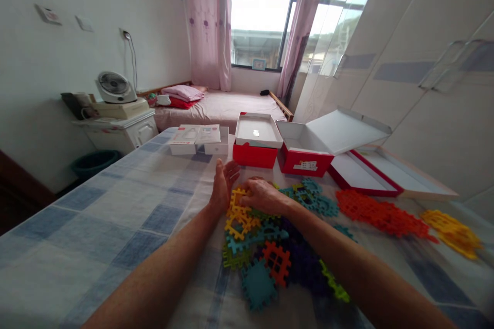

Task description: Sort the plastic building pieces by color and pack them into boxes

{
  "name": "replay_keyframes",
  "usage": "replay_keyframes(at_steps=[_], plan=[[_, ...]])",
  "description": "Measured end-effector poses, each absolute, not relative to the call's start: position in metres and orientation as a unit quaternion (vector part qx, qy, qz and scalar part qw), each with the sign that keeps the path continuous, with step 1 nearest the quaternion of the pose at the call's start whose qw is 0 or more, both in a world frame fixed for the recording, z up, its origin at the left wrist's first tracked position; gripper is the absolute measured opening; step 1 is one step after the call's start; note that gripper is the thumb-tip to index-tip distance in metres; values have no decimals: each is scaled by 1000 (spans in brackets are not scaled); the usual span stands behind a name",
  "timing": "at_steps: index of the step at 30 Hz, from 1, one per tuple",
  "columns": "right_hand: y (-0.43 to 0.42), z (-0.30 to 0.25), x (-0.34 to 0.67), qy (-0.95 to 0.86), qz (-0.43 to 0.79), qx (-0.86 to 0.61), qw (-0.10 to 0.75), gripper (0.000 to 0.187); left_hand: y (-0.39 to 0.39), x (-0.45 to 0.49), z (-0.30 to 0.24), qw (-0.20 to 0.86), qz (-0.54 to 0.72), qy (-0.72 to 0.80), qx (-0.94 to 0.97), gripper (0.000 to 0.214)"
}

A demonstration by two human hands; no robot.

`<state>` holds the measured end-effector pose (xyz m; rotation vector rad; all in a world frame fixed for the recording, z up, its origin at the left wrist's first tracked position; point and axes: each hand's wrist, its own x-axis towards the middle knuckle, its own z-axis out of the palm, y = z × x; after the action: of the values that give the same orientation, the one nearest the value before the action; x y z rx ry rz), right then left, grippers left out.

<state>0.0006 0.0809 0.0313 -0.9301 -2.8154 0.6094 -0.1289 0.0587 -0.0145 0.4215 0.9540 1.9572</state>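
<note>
My left hand [223, 184] stands on edge beside a heap of plastic interlocking tiles [266, 247], its fingers stretched out and touching a yellow tile [237, 205]. Over the top of the heap, my right hand [262, 195] lies palm down with fingers curled on the yellow tile. The heap mixes yellow, teal, green, orange and purple pieces. Both forearms reach in from the lower edge.
Orange tiles [380, 214] and yellow tiles [453, 231] lie to the right, teal ones [314, 196] behind. Two open red boxes [257, 145] [309, 151], a flat lid [380, 172] and small white boxes [196, 140] stand at the far edge of the blue checked tablecloth [96, 226]. A bed and a fan lie beyond.
</note>
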Motion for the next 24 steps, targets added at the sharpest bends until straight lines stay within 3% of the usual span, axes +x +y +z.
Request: replay_keyframes(at_steps=[5, 7, 12, 17, 20, 24], plan=[[83, 32, -10, -919, 179, -349, 28, 64, 59, -129, -16, 426, 796, 387, 185, 50], [85, 32, -11, -920, 176, -348, 26, 58, 59, -129, -16, 421, 799, 385, 187, 50], [97, 27, -1, -912, 213, -343, 77, 17, 58, -130, -16, 431, 794, 383, 193, 49], [106, 48, 26, -886, 239, -366, 158, 17, 58, -132, -15, 426, 797, 377, 204, 50], [91, 60, 30, -922, 275, -253, 98, 15, 58, -135, -14, 426, 802, 367, 199, 50], [65, 52, 17, -970, 212, -119, -12, 21, 58, -139, -14, 427, 804, 370, 184, 51]])
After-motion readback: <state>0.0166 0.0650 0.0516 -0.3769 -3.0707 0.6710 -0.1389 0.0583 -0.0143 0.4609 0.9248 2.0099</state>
